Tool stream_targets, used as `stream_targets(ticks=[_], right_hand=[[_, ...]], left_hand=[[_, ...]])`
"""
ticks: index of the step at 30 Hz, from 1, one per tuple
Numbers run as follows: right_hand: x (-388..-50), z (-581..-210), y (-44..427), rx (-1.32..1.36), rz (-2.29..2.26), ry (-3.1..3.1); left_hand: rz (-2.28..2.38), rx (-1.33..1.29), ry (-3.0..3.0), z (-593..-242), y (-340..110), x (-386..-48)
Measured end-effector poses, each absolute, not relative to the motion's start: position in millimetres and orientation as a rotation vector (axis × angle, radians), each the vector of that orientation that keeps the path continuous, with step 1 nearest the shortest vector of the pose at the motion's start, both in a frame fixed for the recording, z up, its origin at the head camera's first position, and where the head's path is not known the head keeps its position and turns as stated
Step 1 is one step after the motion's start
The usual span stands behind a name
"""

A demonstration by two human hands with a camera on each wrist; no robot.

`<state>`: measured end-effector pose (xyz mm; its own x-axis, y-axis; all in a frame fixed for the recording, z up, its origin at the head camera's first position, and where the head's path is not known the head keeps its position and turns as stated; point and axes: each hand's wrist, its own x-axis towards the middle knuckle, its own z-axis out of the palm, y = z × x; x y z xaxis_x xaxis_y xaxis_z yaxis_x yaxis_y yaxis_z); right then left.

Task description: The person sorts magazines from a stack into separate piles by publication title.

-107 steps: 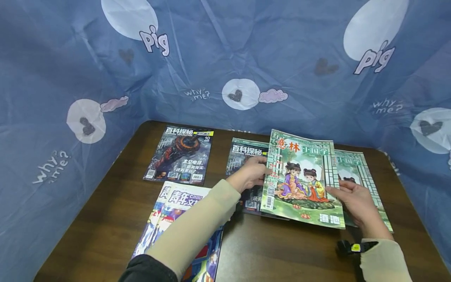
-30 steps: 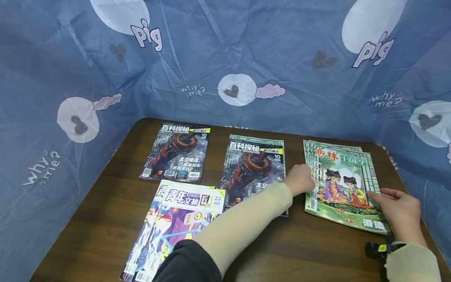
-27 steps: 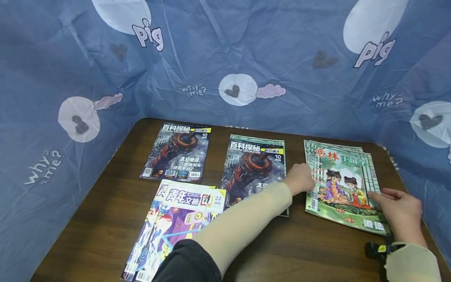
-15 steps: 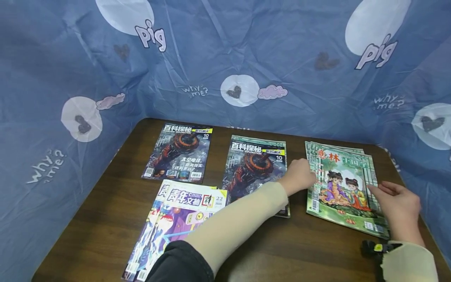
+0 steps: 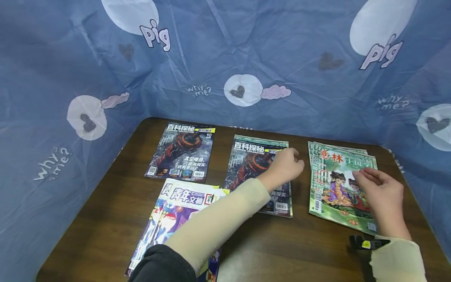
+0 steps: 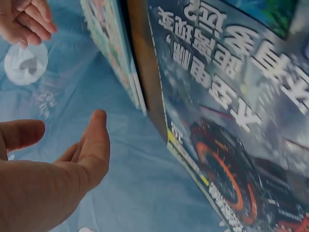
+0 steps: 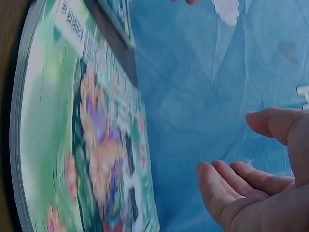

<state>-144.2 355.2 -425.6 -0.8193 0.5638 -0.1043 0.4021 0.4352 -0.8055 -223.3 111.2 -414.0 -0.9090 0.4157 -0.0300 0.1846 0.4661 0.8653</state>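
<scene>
Several green illustrated magazines (image 5: pixel 331 213) lie in a slightly fanned stack on the right of the table. Over the stack's right part hovers my right hand (image 5: pixel 385 197), its thumb and fingers apart with nothing between them in the right wrist view. My left hand (image 5: pixel 286 166) is above the right edge of a dark science magazine (image 5: pixel 243 168), which lies on a green-edged one. In the left wrist view the left hand's thumb and fingers (image 6: pixel 94 150) stand apart and hold nothing. Part of each pile is hidden by the hands and left arm in the head view.
Another dark science magazine (image 5: pixel 181 150) lies at the back left of the brown wooden table (image 5: pixel 105 203). In front of it, overlapping white-and-purple magazines (image 5: pixel 188 197) sit partly under my left forearm. A blue printed cloth (image 5: pixel 197 62) encloses the table's back and sides.
The green magazine that both hands held earlier now lies on the right stack. My left hand has since moved left off that stack; the right hand has let go of its edge and moved inward.
</scene>
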Motion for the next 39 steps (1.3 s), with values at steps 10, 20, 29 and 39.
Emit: stream_targets(ticks=[10, 20, 29, 39], right_hand=[[-144, -418, 318, -0.571, 1.488, -2.479], [-143, -407, 292, -0.352, 1.625, -2.487], [-145, -411, 278, -0.286, 1.675, -2.48], [-148, -420, 259, -0.265, 1.704, -2.476]], left_hand=[[1.541, 0.457, 2.547, -407, 72, -216], [1.604, 0.37, 2.621, -411, 21, -210], [1.766, 0.264, 2.613, -412, -24, -200], [1.836, 0.183, 2.613, -422, -46, -197]])
